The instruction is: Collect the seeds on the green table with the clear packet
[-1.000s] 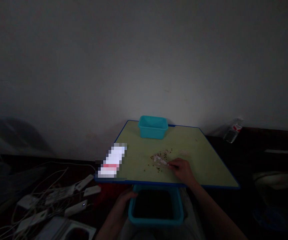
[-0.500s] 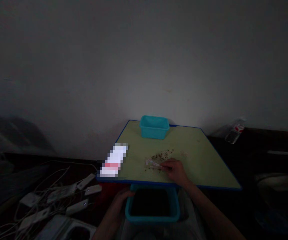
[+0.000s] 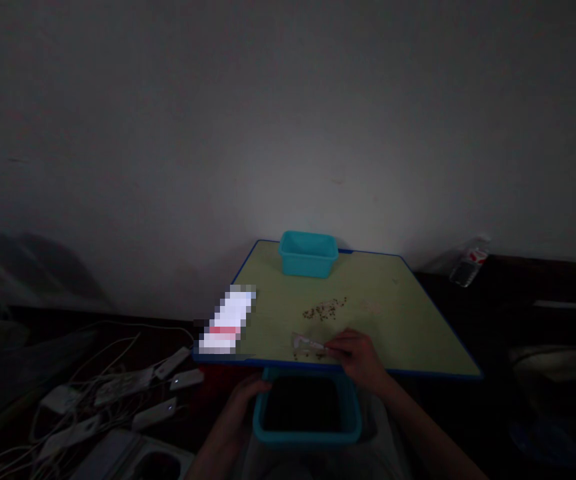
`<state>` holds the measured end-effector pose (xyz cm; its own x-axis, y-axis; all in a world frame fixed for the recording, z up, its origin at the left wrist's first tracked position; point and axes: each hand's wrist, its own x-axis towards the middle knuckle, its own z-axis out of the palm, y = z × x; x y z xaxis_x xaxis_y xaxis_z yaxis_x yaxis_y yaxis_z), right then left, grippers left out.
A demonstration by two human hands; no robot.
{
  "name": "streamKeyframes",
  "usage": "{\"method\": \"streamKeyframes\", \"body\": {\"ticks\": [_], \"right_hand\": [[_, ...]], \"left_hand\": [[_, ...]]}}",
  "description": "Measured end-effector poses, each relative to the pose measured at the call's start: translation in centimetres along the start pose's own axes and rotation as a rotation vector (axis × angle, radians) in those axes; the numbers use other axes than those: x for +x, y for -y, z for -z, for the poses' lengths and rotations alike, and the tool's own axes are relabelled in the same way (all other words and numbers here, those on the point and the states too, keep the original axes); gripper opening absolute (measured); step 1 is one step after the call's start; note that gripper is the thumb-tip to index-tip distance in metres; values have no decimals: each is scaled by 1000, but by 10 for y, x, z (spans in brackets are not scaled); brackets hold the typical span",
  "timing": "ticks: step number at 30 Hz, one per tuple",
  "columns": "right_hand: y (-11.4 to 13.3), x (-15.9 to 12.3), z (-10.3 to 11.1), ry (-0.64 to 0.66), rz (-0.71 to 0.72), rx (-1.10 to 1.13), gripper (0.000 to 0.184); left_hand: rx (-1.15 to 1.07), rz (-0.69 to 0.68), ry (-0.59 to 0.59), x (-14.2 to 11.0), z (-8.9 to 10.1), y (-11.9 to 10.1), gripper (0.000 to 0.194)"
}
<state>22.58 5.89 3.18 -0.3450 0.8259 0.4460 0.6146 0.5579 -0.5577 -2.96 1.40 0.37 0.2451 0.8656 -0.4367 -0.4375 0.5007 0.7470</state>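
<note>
My right hand point(image 3: 357, 355) rests near the front edge of a small green table point(image 3: 408, 313) with a blue rim. It pinches a small pale flat card point(image 3: 305, 345) that lies against the tabletop among a few dark grains. A patch of small dark seeds point(image 3: 325, 309) lies farther back on the table. My left hand point(image 3: 245, 395) grips the left rim of a teal tub point(image 3: 308, 437) held below the table's front edge. The tub's inside is dark.
A second teal tub point(image 3: 308, 254) stands at the table's back edge by the wall. A blurred white and pink item point(image 3: 225, 320) lies at the table's left. Power strips and cables point(image 3: 113, 393) cover the floor at left. A plastic bottle point(image 3: 465, 268) lies at right.
My right hand has drawn the pale card toward the table's front edge, pulling some seeds with it. The teal tub under the edge shifted slightly.
</note>
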Motion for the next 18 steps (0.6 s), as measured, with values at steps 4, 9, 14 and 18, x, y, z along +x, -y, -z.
{"method": "streamKeyframes", "body": {"ticks": [4, 9, 14, 18], "right_hand": [[1, -7, 0, 7, 8, 3, 16], [5, -12, 4, 5, -11, 19, 16], [7, -9, 10, -2, -33, 34, 14], [2, -7, 10, -16, -53, 28, 12]], "left_hand": [[-39, -30, 80, 0, -1, 1, 25], [-26, -6, -3, -7, -11, -7, 22], [-70, 4, 31, -18, -22, -20, 20], [-53, 14, 64, -18, -23, -23, 19]]}}
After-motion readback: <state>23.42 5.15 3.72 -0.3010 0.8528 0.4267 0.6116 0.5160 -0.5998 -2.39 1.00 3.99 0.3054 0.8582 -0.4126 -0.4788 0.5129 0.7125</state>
